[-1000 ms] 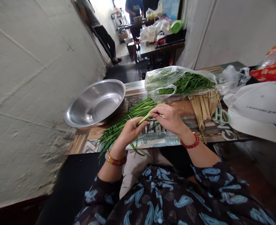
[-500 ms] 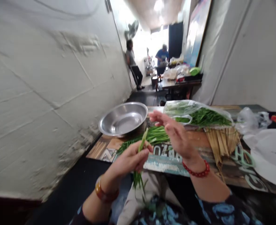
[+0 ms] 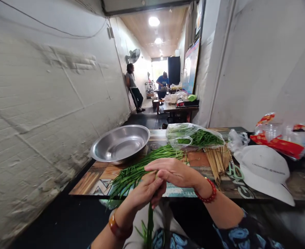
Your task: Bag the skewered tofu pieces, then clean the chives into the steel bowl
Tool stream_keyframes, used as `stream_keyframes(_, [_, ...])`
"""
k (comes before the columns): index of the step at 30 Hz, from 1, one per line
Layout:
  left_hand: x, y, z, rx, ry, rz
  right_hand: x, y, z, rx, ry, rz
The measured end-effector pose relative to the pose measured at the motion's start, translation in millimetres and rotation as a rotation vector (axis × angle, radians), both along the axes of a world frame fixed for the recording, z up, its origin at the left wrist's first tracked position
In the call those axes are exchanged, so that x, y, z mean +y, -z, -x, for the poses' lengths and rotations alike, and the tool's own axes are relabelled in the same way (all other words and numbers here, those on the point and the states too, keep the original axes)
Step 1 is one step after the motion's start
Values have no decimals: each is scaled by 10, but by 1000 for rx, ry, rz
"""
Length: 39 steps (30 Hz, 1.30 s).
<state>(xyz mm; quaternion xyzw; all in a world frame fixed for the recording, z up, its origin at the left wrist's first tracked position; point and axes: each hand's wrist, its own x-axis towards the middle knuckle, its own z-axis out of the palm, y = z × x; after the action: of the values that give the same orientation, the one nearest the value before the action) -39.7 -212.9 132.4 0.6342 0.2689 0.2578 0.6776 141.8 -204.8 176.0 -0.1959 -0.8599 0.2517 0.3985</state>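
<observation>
My left hand (image 3: 146, 191) is closed around a small bunch of green stalks (image 3: 150, 221), whose leafy ends hang down over my lap. Over the top of that bunch lies my right hand (image 3: 177, 173), palm down, fingers stretched out and touching the left hand. Behind both hands a pile of long green stalks (image 3: 134, 169) is spread on the table. A wide steel bowl (image 3: 121, 143) stands at the back left of the pile. To the right, a clear plastic bag (image 3: 193, 135) holds more greens.
Dried tan strips (image 3: 217, 160), green-handled scissors (image 3: 235, 171) and a white cap (image 3: 265, 169) lie on the table (image 3: 82, 180) at the right, near red-and-clear packaging (image 3: 282, 143). Two people are far back in the room.
My right hand has come down from a raised position onto the top of the bunch in my left hand. The view has shifted, with more of the table's right side showing.
</observation>
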Motion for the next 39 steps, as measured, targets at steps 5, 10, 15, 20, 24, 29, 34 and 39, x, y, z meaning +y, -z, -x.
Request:
stream_keyframes(5, [34, 45, -25, -176, -88, 126, 32, 223, -82, 389, 209, 339])
stream_keyframes(10, [89, 88, 26, -247, -123, 206, -3, 632, 39, 537, 364, 616])
stream_keyframes(15, [115, 151, 69, -258, -117, 225, -7, 810, 296, 463, 389, 610])
stream_keyframes(20, [154, 242, 123, -247, -67, 242, 84, 709, 386, 472, 435, 593])
stream_keyframes(24, [175, 323, 135, -244, -15, 242, 136, 671, 435, 503, 392, 736])
stream_keyframes(29, [227, 411, 154, -318, -67, 259, 206, 713, 415, 602, 407, 811])
stream_keyframes(34, [271, 474, 210, -351, -121, 199, 242, 710, 339, 557, 403, 826])
stream_keyframes(39, [243, 459, 228, -216, -166, 45, 233, 632, 371, 317, 345, 791])
